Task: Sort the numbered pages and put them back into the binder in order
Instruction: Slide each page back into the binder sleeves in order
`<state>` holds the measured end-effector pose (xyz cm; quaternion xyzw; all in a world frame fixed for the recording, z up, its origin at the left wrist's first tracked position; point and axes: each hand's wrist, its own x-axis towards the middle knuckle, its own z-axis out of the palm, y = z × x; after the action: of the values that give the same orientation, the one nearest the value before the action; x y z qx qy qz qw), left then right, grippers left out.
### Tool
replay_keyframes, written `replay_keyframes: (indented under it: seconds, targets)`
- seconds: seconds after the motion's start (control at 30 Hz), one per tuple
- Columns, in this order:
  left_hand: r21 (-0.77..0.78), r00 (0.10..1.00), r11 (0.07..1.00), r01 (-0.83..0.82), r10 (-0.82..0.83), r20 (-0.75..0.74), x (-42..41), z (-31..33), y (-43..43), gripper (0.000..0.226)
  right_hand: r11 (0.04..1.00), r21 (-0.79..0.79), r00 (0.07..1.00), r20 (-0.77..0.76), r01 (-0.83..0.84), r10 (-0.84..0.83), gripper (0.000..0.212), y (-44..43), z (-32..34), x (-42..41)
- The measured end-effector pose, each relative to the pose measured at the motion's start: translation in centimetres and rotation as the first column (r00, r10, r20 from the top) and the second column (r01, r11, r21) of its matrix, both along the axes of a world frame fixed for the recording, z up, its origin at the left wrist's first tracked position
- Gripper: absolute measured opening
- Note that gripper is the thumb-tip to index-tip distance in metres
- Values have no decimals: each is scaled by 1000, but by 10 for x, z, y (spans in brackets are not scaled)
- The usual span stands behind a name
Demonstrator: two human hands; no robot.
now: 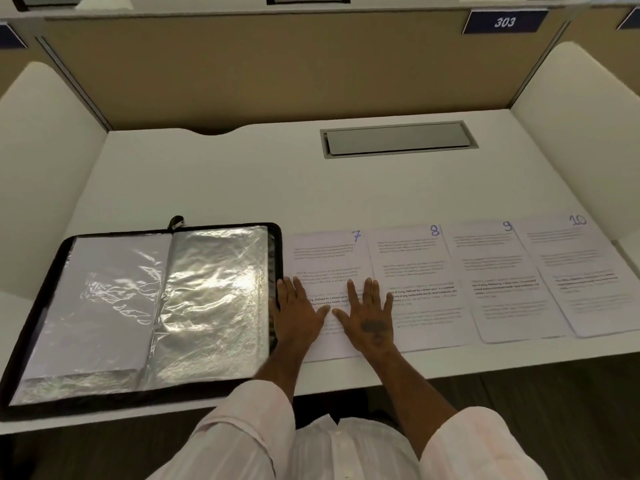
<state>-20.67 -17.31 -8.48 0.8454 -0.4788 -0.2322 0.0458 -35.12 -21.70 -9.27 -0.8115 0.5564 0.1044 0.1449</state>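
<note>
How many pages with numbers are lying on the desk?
4, in one row: page 7 next to the binder, under the left hand and right hand, then page 8, page 9 and page 10 farthest right. More may be hidden inside the binder.

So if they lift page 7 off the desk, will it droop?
Page 7 looks like a single thin sheet lying flat, so it probably droops. Likely very light; it may slide easily on the smooth desk.

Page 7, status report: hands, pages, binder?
Open, flat on page 7: left hand, right hand. Rightward in a row: page 8, page 9, page 10. Open binder at left; nothing between.
</note>
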Motion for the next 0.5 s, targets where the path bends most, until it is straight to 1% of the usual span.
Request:
replay_keyframes:
  seconds: [0.1, 0.2, 0.27, 0.33, 0.4, 0.43, 0.5]
  targets:
    - [-46, 999, 998, -39, 40, 12, -9, -1, -1, 96, 1000, 6, 1000, 28, 13, -14, 83, -1, 1, 2]
    - [-151, 991, 980, -131, 129, -26, -18, -3, -1, 92, 999, 26, 998, 46, 32, -33, 87, -5, 1, 2]
    - [-263, 976, 942, -210, 185, -116, -23, -4, -1, 89, 1000, -9, 997, 72, 28, -27, 84, -9, 3, 0]
    - [-345, 942, 889, -301, 222, -250, -29, 0, 0, 85, 998, -68, 996, 94, 10, -3, 82, -11, 4, -1]
    - [-359, 876, 826, -435, 296, -380, -29, 5, -4, 81, 996, -83, 994, 106, 10, -1, 88, -14, 9, -1]
    - [-340, 816, 779, -527, 351, -459, -27, 7, -7, 77, 996, -92, 994, 109, 9, 1, 90, -15, 10, -1]
    - [-255, 645, 672, -695, 426, -635, -21, 11, -12, 58, 995, -100, 995, 103, 6, 4, 90, -17, 13, -2]
